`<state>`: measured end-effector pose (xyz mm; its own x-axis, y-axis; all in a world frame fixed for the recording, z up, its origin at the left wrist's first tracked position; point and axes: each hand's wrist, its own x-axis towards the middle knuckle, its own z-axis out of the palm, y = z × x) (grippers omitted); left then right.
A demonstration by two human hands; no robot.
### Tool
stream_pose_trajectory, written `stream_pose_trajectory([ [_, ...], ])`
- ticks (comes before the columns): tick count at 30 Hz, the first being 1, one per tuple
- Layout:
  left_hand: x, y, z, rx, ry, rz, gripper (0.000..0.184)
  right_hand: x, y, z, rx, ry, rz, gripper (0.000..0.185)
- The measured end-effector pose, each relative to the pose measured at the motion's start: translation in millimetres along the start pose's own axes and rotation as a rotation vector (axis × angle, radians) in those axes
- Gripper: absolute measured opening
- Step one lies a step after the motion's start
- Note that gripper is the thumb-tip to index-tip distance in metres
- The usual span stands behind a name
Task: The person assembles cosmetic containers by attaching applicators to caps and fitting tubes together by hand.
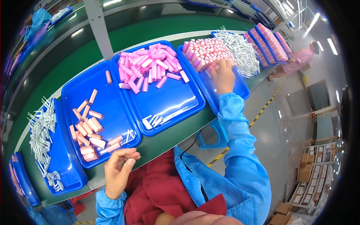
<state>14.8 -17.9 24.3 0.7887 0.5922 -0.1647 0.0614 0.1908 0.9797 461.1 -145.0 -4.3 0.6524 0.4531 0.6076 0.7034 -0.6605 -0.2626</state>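
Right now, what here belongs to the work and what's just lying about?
Likely the work: packed pink-and-white pieces, at the right hand; peach pieces, near the left hand; loose pink pieces.

Likely just about: blue stool; cardboard boxes; striped floor line.

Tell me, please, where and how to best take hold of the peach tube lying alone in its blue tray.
Probably pinch the peach tube across its middle, from above: it is slim and lies apart from the other tubes, while the raised rim of the blue tray could hinder a low sideways approach.

Trays point(108, 90) in row on bench point(161, 144): tubes point(96, 123) in middle three, wands point(40, 137) either side.
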Motion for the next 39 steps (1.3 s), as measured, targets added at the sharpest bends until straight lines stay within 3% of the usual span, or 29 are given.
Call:
stream_pose_trajectory([
  [3, -2, -1, -3, 0.009, 0.004, -0.011, 0.026, -2, -4, -18, 0.015, -0.057, -0.004, 0.037],
  [6, -3, -2, -5, 0.0, 0.006, -0.017, 0.026, -6, -36, -43, 0.088, 0.021, -0.046, 0.036],
  [7, -2, -3, -4, -0.016, -0.002, -0.02, 0.026, -9, -61, -52, 0.162, -0.044, 0.043, 0.031],
  [10, 4, -3, -2, -0.041, -0.051, 0.009, 0.027, -24, -89, -26, 0.216, -0.231, -0.08, 0.026],
  [12, 7, -4, -2, 0.07, -0.087, 0.1, 0.025, -30, -100, 9, 0.183, -0.152, -0.384, 0.025],
  [14, 1, 5, -8, 0.077, -0.084, 0.141, 0.025, -36, -104, 33, 0.024, -0.236, -0.458, 0.026],
  [17, -17, 14, -33, 0.241, 0.071, 0.281, 0.024, -43, -117, 29, 0.043, -0.371, -0.439, 0.025],
  [20, -34, 15, -79, 0.669, 0.451, 0.451, 0.016, -49, -132, 11, 0.042, -0.566, -0.375, 0.022],
  [24, -66, 22, -149, 1.412, 0.964, 0.406, 0.014, -66, -139, 1, 0.196, -0.686, -0.435, 0.019],
  [29, -91, 21, -182, 1.815, 0.941, 0.032, 0.026, -64, -136, -2, 0.209, -0.551, -0.756, 0.024],
  [30, -89, 18, -189, 1.8, 0.913, -0.099, 0.032, -57, -146, -11, 0.175, -0.607, -0.793, 0.025],
  [31, -88, 10, -202, 1.922, 0.898, -0.025, 0.028, -56, -140, -3, 0.098, -0.596, -0.8, 0.025],
  [32, -88, 3, -215, 1.903, 0.854, -0.119, 0.025, -54, -138, 2, 0.088, -0.551, -0.837, 0.022],
  [36, -84, 10, -216, 1.832, 0.866, 0.014, 0.02, -39, -153, -14, 0.166, -0.614, -0.816, 0.023],
  [39, -76, 14, -190, 1.494, 0.856, 0.085, 0.029, -45, -148, -3, 0.501, -0.645, -0.57, 0.029],
])
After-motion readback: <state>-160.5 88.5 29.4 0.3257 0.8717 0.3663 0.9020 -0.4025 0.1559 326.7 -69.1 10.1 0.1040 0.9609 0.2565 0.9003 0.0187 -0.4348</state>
